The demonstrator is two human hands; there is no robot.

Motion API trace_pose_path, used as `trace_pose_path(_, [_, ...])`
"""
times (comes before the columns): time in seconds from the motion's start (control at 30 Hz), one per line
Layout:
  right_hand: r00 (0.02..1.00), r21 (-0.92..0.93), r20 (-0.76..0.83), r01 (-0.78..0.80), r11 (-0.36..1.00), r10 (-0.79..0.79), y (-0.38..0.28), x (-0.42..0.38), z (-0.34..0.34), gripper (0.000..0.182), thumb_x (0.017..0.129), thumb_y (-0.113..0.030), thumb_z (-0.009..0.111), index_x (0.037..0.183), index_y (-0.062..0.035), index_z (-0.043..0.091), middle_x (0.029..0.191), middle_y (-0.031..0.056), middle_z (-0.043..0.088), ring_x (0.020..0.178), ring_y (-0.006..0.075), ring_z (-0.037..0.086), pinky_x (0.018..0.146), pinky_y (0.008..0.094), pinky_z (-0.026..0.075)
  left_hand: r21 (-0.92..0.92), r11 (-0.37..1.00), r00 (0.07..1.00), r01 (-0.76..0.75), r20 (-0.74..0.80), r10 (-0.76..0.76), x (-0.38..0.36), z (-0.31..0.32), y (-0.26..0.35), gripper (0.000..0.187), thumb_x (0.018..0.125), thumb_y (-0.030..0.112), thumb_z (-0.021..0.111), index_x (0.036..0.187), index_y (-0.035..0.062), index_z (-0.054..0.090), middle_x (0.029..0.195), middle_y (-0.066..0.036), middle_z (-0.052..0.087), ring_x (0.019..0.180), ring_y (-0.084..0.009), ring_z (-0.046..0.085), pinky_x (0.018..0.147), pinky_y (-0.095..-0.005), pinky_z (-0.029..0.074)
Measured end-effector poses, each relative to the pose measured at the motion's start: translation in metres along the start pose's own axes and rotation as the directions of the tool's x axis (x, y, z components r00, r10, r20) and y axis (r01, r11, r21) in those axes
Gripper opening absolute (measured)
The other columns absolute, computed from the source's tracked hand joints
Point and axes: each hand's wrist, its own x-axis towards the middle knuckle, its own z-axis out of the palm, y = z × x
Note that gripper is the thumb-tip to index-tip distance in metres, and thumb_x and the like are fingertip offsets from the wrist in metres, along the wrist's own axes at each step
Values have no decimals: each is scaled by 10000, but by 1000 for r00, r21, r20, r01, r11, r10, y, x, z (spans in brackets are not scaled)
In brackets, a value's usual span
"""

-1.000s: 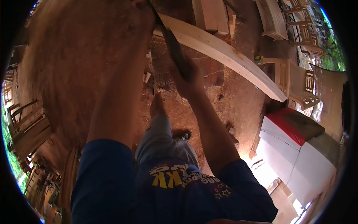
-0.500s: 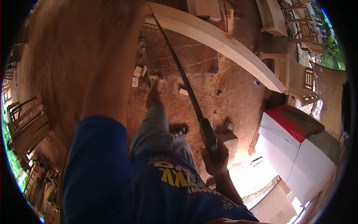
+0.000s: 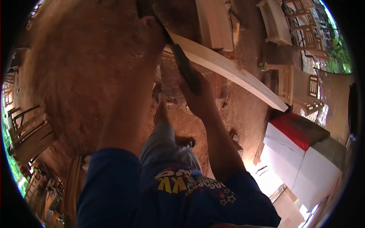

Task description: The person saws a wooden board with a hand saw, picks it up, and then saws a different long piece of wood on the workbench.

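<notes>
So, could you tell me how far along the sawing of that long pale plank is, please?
Done: offcut blocks and sawdust lie on the floor. In hand: the right hand grips the saw handle, with the blade at the plank beside the left hand. Left: the plank looks whole; the cut itself is hidden, so its depth cannot be told.

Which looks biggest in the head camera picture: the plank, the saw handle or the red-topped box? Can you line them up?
1. plank, longest across the picture.
2. red-topped box, about as big in area; its rank against the plank is unsure, as their distances differ.
3. saw handle, gripped in the right hand, clearly smallest.
</notes>
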Motion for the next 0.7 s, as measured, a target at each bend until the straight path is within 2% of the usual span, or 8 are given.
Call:
trace_pose_path(0.1, [999,59,-27,-39,998,40,3,-8,2,543,955,-314,720,1398,-37,571,1022,200,756,960,325,762,854,419,590,103,995,1000,-5,-24,7,-13,-12,43,246,1015,227,551,1149,27,605,1101,-197,656,1046,-372,644,897,-492,503])
trace_pose_path(0.2, [984,54,-45,174,983,-172,58,-10,12,565,944,-293,729,1417,-42,551,999,196,761,911,330,771,795,419,602,82,996,999,-40,8,39,-11,-11,34,217,1010,207,561,1146,44,607,1089,-181,657,1054,-344,643,890,-471,505])
trace_pose_path(0.3, [999,60,34,-31,998,29,28,-27,-3,579,937,-272,734,1436,-53,539,1001,185,757,877,316,773,744,422,606,176,982,993,-69,-81,84,1,-12,7,141,991,167,572,1069,61,623,1071,-164,652,1034,-324,638,899,-447,498])
trace_pose_path(0.4, [994,34,-44,-98,995,99,25,-121,-33,453,966,-162,717,1346,32,570,884,74,691,757,120,640,657,296,522,242,965,984,-103,-114,134,22,12,-19,78,971,126,582,992,78,640,1053,-147,648,1014,-303,634,908,-423,491])
trace_pose_path(0.47, [980,76,-90,-169,983,176,35,-209,-63,471,955,-132,708,1367,45,564,917,80,704,782,141,659,686,307,539,300,951,984,-76,-132,120,24,16,-22,91,969,127,580,984,71,650,1063,-161,661,1025,-318,642,910,-419,498])
trace_pose_path(0.57, [998,-282,14,-49,958,55,22,-299,-105,497,944,-112,689,1393,53,556,1016,109,735,896,164,699,763,325,561,258,965,992,-46,-106,75,19,6,-10,102,969,130,577,990,68,656,1065,-166,668,1032,-325,644,920,-422,498])
trace_pose_path(0.67, [996,-489,63,81,869,-57,12,-274,-100,534,915,-89,704,1417,1,545,1045,135,709,850,220,695,674,336,565,223,975,994,-19,-105,43,17,3,12,102,968,124,578,1010,67,651,1065,-163,670,1025,-324,642,917,-424,496])
trace_pose_path(0.7, [998,-392,59,41,919,-20,23,-247,-87,530,918,-92,704,1417,-12,545,1041,141,703,849,221,692,656,328,563,229,973,992,-9,-118,37,17,-1,21,102,967,120,578,1017,66,649,1066,-162,671,1022,-323,641,914,-424,497])
